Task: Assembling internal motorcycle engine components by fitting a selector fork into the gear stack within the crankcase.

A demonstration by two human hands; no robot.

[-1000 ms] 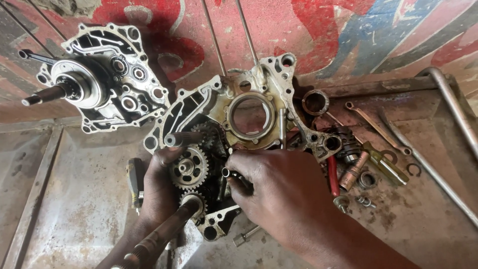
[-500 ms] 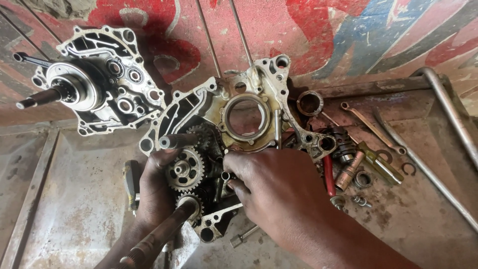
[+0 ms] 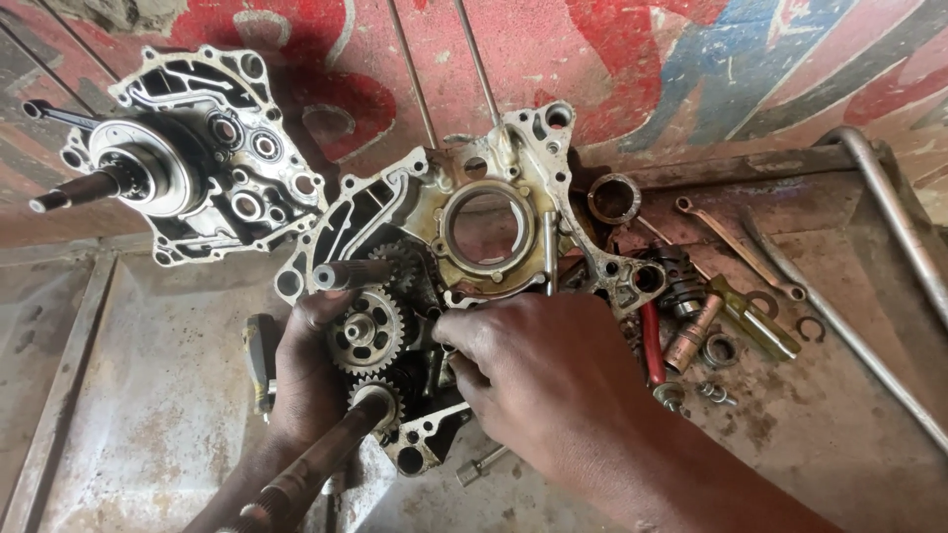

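Steel gear (image 3: 367, 330) between both hands – left hand (image 3: 308, 375) cupping crankcase (image 3: 474, 247), right hand (image 3: 538, 365) pinching beside it

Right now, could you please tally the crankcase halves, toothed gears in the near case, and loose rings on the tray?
Crankcase halves: 2, the far one and the one under both hands
Toothed gears visible: 3, one by the left hand
Loose rings: 2, large, small
Total: 7
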